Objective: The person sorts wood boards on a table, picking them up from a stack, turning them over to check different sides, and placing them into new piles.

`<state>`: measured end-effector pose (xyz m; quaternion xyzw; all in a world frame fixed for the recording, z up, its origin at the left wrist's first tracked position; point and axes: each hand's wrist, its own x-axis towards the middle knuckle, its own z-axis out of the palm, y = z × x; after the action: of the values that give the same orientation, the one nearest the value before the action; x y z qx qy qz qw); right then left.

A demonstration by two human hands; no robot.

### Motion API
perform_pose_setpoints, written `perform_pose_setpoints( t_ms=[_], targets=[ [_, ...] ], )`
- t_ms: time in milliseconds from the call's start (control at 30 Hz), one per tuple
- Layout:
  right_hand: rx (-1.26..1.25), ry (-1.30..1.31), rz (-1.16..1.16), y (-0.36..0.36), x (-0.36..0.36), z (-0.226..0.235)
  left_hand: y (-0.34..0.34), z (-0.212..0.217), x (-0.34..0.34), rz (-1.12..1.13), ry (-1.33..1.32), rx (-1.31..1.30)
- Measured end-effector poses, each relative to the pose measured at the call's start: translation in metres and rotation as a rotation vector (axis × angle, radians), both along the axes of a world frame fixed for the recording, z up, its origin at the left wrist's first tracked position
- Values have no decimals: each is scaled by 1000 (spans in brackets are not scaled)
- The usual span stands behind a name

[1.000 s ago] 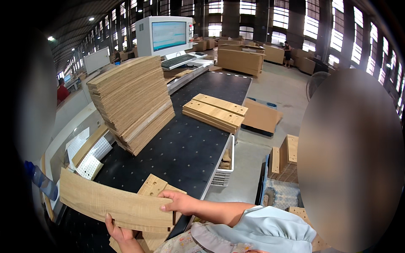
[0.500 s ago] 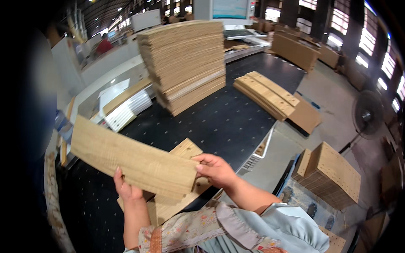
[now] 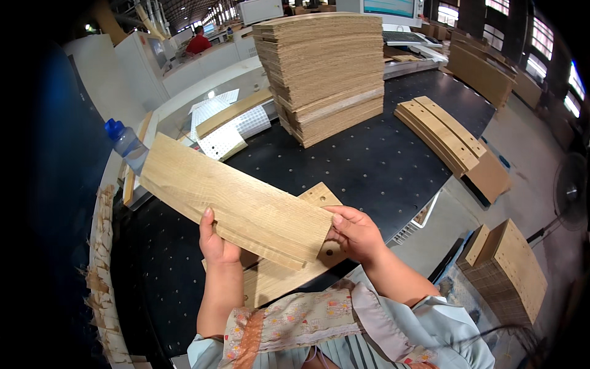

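One plank [image 3: 239, 200] is clamped by the left hand [image 3: 219, 244] at its near edge and the right hand [image 3: 359, 234] at one end; a screen [image 3: 388, 7] beyond the plank is unreadable.

A black table [image 3: 356, 169] dotted with small pale studs carries the load, its surface smooth and dark between the piles. Toward its far left side stands a tall stack of wooden boards [image 3: 326, 77], edges slightly uneven. Along the right edge, farther off, lies a low pile of drilled boards [image 3: 439, 132]. At the near edge, more drilled planks [image 3: 276, 280] lie askew, partly hidden from view.
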<state>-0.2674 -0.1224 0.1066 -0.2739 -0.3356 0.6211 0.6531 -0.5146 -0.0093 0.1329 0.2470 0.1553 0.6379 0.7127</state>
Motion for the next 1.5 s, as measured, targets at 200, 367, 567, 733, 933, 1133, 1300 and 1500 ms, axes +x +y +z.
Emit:
perform_pose_setpoints(
  t_ms=[200,367,567,733,933,1133,1300,1500],
  targets=[
    [-44,4,-22,3,0,-3,-4,-1,3,53,38,-67],
    [-56,-37,-65,4,0,-20,-12,1,8,138,136,82],
    [-44,-608,-252,10,2,-15,-27,11,14,167,135,166],
    [426,-1259,-482,18,-1,26,-30,11,18,106,114,203],
    [409,-1258,-248,37,-27,62,-38,8,18,22,134,196],
    [255,-894,85,55,-30,61,-38,2,14,-63,140,190],
    [416,-868,27,72,-6,58,-24,-2,11,-131,64,137],
    [1180,-1918,-440,82,-13,95,4,-5,0,-313,-40,49]
  ],
)
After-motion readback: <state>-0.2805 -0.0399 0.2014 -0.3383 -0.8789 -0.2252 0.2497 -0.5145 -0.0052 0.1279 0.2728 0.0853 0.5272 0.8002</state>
